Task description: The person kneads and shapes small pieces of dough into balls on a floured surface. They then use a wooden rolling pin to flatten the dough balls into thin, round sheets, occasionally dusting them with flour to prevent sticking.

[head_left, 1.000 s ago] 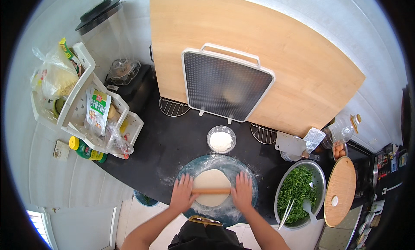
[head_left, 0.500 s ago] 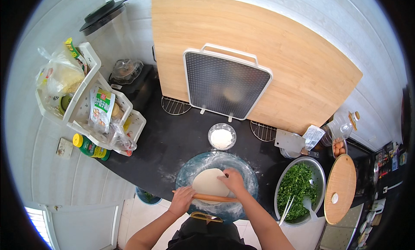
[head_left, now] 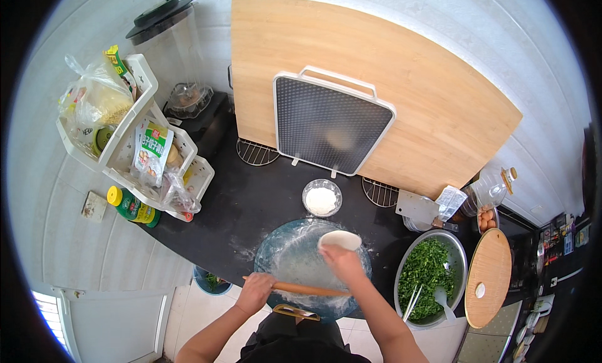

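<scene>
My left hand point(head_left: 256, 293) is closed around the left end of a wooden rolling pin point(head_left: 308, 289), which lies across the near part of a round bluish board point(head_left: 271, 253) dusted with flour. My right hand point(head_left: 342, 264) grips the near edge of a pale, flat sheet of dough point(head_left: 340, 239) and holds it up at the board's right side; its fingertips are partly hidden. Just beyond the board stands a small clear bowl point(head_left: 339, 207) of white flour point(head_left: 321, 200).
To the right, a metal basin point(head_left: 462, 250) contains chopped greens point(head_left: 426, 275), chopsticks and a pale spoon. Beside it is a round wooden lid point(head_left: 488, 278). A cleaver point(head_left: 418, 207) lies behind the basin. A black griddle plate point(head_left: 332, 125) leans on a big wooden board point(head_left: 439, 93); white baskets point(head_left: 119, 147) stand left.
My right hand has lifted the dough sheet off the board and moved it right. My left hand has shifted slightly left, still on the rolling pin.
</scene>
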The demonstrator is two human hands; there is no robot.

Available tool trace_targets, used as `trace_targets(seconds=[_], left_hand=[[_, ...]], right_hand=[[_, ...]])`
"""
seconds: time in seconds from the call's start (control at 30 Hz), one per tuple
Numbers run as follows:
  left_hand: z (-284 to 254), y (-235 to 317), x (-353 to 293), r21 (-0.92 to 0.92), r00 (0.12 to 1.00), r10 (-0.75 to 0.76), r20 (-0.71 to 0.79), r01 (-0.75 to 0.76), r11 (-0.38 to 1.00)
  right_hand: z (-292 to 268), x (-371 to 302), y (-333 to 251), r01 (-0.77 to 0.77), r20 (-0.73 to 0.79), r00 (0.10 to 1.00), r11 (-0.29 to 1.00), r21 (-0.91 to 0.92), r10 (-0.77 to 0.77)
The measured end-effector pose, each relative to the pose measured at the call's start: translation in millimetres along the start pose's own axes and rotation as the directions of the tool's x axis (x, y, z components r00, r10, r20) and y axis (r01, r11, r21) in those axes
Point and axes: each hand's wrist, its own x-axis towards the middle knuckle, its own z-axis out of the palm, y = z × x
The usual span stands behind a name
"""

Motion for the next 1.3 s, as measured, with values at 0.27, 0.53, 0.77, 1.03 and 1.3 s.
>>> trace_targets(seconds=[0.27,0.53,0.77,1.03,1.3], left_hand=[[-1,-2,-9,0.007,1.0,0.019,0.007,-0.019,1.0],[-5,-3,-9,-0.001,0.999,-0.029,0.024,0.029,1.0],[-9,-1,-7,0.008,0.999,-0.046,0.017,0.045,0.999],[-12,-2,-13,0.057,0.998,-0.037,-0.047,0.039,0.998],[-25,-5,-24,0.057,0.994,-0.061,-0.086,0.066,0.996]], right_hand=[[45,-38,41,-0.25,-0.07,0.968,0.95,-0.189,0.24],[48,-50,23,-0.247,0.069,0.955,0.9,-0.36,0.29],[22,91,49,-0.068,-0.171,0.983,0.997,-0.033,0.062],[89,146,113,-0.286,-0.025,0.958,0.952,-0.107,0.285],[21,87,52,-0.46,0.266,0.888,0.729,0.507,0.375]])
